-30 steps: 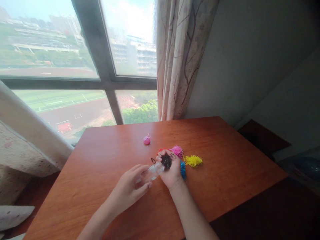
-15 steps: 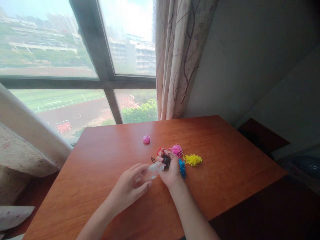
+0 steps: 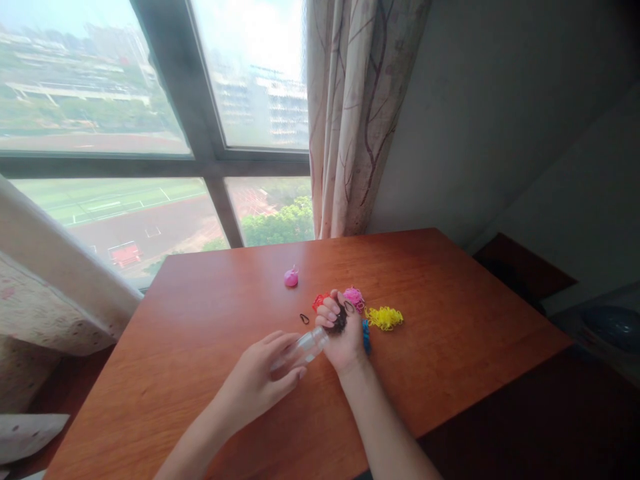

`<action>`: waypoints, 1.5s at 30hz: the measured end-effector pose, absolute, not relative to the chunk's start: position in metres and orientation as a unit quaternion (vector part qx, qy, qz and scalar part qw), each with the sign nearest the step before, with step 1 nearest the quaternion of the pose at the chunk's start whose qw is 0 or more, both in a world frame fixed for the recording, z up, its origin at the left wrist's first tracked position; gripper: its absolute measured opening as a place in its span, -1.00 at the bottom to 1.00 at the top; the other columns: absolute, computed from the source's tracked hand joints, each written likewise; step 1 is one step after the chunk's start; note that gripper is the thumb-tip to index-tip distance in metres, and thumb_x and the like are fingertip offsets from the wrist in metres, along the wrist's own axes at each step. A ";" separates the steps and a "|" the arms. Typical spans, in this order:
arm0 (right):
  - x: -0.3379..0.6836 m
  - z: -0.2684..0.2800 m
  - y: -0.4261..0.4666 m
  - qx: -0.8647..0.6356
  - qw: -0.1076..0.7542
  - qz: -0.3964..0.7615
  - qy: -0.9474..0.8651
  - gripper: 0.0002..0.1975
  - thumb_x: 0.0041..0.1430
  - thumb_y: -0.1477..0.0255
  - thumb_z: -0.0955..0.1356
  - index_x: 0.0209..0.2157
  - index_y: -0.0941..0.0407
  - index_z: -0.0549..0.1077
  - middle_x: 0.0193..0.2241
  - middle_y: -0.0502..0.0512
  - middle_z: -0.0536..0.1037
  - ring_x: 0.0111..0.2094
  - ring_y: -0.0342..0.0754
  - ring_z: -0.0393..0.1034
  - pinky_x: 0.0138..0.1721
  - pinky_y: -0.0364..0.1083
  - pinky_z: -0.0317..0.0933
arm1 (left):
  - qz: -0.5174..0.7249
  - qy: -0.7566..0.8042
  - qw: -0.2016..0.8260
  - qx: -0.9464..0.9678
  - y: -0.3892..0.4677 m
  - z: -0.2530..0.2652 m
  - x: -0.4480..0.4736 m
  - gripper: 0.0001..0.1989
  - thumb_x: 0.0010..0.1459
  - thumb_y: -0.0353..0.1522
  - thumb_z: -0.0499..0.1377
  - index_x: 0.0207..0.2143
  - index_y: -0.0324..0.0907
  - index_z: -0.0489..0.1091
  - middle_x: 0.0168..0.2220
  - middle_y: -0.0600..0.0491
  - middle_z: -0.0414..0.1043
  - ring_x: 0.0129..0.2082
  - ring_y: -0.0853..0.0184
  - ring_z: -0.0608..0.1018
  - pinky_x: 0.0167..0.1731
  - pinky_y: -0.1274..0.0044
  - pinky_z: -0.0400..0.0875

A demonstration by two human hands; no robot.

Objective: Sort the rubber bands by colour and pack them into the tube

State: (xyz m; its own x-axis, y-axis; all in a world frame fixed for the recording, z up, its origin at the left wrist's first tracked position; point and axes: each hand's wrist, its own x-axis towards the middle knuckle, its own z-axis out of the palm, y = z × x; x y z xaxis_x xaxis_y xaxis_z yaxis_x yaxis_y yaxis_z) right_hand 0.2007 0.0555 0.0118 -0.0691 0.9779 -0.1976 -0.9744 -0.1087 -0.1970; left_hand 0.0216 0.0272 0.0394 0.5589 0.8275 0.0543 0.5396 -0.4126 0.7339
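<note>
My left hand (image 3: pixel 253 377) is closed around a clear plastic bottle (image 3: pixel 311 344), tilted with its neck toward my right hand. A bunch of black rubber bands (image 3: pixel 340 321) sits in my right hand (image 3: pixel 349 348), whose fingers curl over it right at the bottle's mouth. One loose black rubber band (image 3: pixel 305 319) lies on the table to the left of that hand. Behind and beside my right hand are small heaps of red rubber bands (image 3: pixel 319 302), pink rubber bands (image 3: pixel 354 298) and blue rubber bands (image 3: pixel 367 337), the blue partly hidden by the hand.
Yellow rubber bands (image 3: pixel 385 319) form a heap farther right on the brown wooden table (image 3: pixel 225 300). Toward the back stands a small pink object (image 3: pixel 291 277) with a pointed top. Past the table's far edge are a window (image 3: pixel 215 163) and a patterned curtain (image 3: pixel 345 120).
My right hand's fingers have curled further over the black rubber bands. More of the red heap now shows, and less of the blue one. The bottle stays in my left hand.
</note>
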 end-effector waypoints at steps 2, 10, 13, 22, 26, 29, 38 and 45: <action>0.200 0.013 0.055 -0.131 0.670 0.731 -0.001 -0.89 0.07 0.48 0.43 -0.40 0.12 0.39 -0.62 -0.20 0.15 -0.61 -0.29 0.11 -0.62 -0.34 0.09 | 0.208 0.428 0.338 0.812 0.027 0.039 0.021 -0.78 0.15 -0.35 0.15 -0.15 -0.19 0.45 -0.27 0.02 0.48 -0.31 0.29 0.51 -0.29 0.54 0.36; 0.196 0.016 0.053 -0.154 0.691 0.705 -0.037 -0.89 0.06 0.44 0.44 -0.38 0.14 0.44 -0.58 -0.19 0.21 -0.65 -0.33 0.05 -0.68 -0.36 0.01 | 0.203 0.423 0.335 0.817 0.028 0.037 0.022 -0.77 0.18 -0.32 0.13 -0.13 -0.19 0.43 -0.26 0.01 0.46 -0.31 0.29 0.50 -0.28 0.54 0.34; 0.193 0.017 0.053 -0.204 0.701 0.681 -0.063 -0.88 0.07 0.42 0.45 -0.37 0.14 0.46 -0.55 -0.16 0.30 -0.63 -0.34 0.10 -0.68 -0.35 0.02 | 0.203 0.423 0.332 0.818 0.027 0.038 0.023 -0.77 0.19 -0.30 0.13 -0.13 -0.19 0.43 -0.28 0.01 0.46 -0.32 0.29 0.49 -0.29 0.54 0.34; 0.188 0.020 0.054 -0.258 0.723 0.639 -0.053 -0.82 -0.01 0.43 0.52 -0.34 0.09 0.51 -0.49 -0.11 0.45 -0.48 -0.28 0.36 -0.50 -0.33 0.30 | 0.225 0.421 0.341 0.810 0.024 0.045 0.029 -0.75 0.18 -0.32 0.14 -0.10 -0.16 0.44 -0.31 0.04 0.48 -0.35 0.31 0.48 -0.32 0.56 0.33; 0.187 0.018 0.054 -0.260 0.722 0.639 -0.058 -0.77 -0.04 0.43 0.54 -0.30 0.08 0.52 -0.40 -0.07 0.52 -0.47 -0.30 0.37 -0.57 -0.37 0.24 | 0.233 0.418 0.355 0.803 0.024 0.047 0.029 -0.74 0.17 -0.30 0.15 -0.11 -0.18 0.45 -0.30 0.02 0.49 -0.35 0.31 0.49 -0.33 0.56 0.33; 0.187 0.017 0.055 -0.262 0.716 0.644 -0.059 -0.75 -0.06 0.44 0.55 -0.31 0.10 0.51 -0.43 -0.09 0.50 -0.53 -0.34 0.30 -0.63 -0.41 0.16 | 0.235 0.415 0.371 0.797 0.024 0.047 0.029 -0.76 0.17 -0.30 0.15 -0.14 -0.18 0.46 -0.32 0.04 0.49 -0.37 0.32 0.48 -0.33 0.57 0.33; 0.187 0.020 0.054 -0.248 0.726 0.637 -0.077 -0.71 -0.07 0.34 0.56 -0.42 0.13 0.43 -0.56 -0.17 0.33 -0.62 -0.37 0.12 -0.69 -0.41 0.01 | 0.223 0.418 0.386 0.792 0.024 0.047 0.030 -0.75 0.18 -0.27 0.13 -0.18 -0.22 0.46 -0.35 0.03 0.48 -0.39 0.32 0.46 -0.36 0.57 0.34; 0.190 0.021 0.052 -0.223 0.715 0.660 -0.058 -0.72 0.08 0.22 0.46 -0.48 0.11 0.40 -0.57 -0.12 0.29 -0.59 -0.29 0.15 -0.66 -0.34 0.04 | 0.198 0.428 0.365 0.803 0.024 0.042 0.028 -0.77 0.21 -0.24 0.11 -0.21 -0.21 0.43 -0.35 0.04 0.46 -0.38 0.32 0.45 -0.35 0.55 0.32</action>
